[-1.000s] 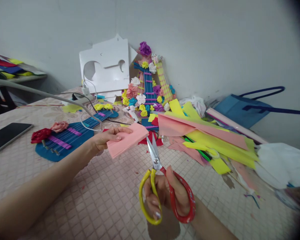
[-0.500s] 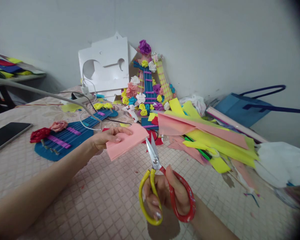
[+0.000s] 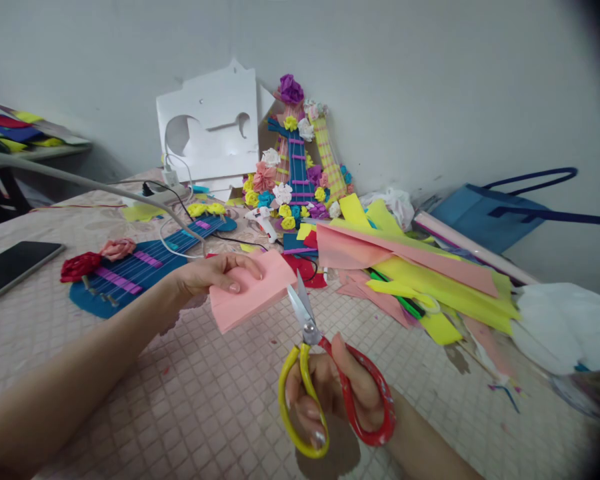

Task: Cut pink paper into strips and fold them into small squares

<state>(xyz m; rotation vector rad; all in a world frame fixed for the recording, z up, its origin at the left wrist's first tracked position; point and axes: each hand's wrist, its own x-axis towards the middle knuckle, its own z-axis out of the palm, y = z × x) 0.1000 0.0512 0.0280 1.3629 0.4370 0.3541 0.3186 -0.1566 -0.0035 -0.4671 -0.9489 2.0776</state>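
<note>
My left hand (image 3: 219, 272) grips a folded stack of pink paper (image 3: 253, 293), thumb and fingers closed on its upper left part. In my right hand (image 3: 330, 387) is a pair of scissors (image 3: 309, 331) with one yellow and one red handle loop. Its blades stand slightly apart, their tips beside the right edge of the pink paper. Left of the paper, a blue guitar-shaped craft piece (image 3: 155, 280) with strings, purple strips and paper roses lies on the table.
A white glue gun (image 3: 263, 221) lies behind the paper. Pink and yellow sheets (image 3: 430, 293) are heaped at right, near a blue bag (image 3: 490, 213). Decorated guitars (image 3: 297, 163) and a white cut-out board (image 3: 210, 127) lean on the wall. A phone (image 3: 17, 270) lies at left; a cable crosses above it.
The pink paper has tilted and dropped slightly, its layers fanning a little at the lower edge. The scissors have shifted slightly down, with the blade tips a little left.
</note>
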